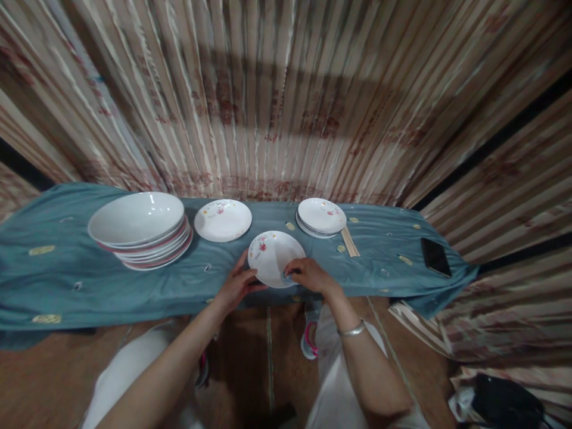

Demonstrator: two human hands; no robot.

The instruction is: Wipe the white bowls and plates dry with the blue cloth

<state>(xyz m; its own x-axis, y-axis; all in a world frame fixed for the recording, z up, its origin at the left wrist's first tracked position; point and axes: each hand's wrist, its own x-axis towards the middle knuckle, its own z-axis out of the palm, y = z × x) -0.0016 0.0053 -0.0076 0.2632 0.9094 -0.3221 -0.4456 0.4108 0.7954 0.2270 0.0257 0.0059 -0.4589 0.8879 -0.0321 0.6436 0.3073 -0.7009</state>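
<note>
A round white glazed plate with red flowers (269,259) is near the front of the teal-clothed table (201,289), its rim gripped by the left hand's (238,285) fingers. The right hand (310,275) pinches a small bluish item (287,276), mostly hidden, against it: seemingly wiping, which calls for a steady rim. Behind stand a floral white plate stack (320,215) and pale wooden chopsticks (350,243).

Left fingers (248,275) on floral plate (273,255)

We wear a plain silver bangle (351,329) on our bare right arm (373,372), loose pale clothing (129,366) below, and pink-trimmed light shoes (308,350).
</note>
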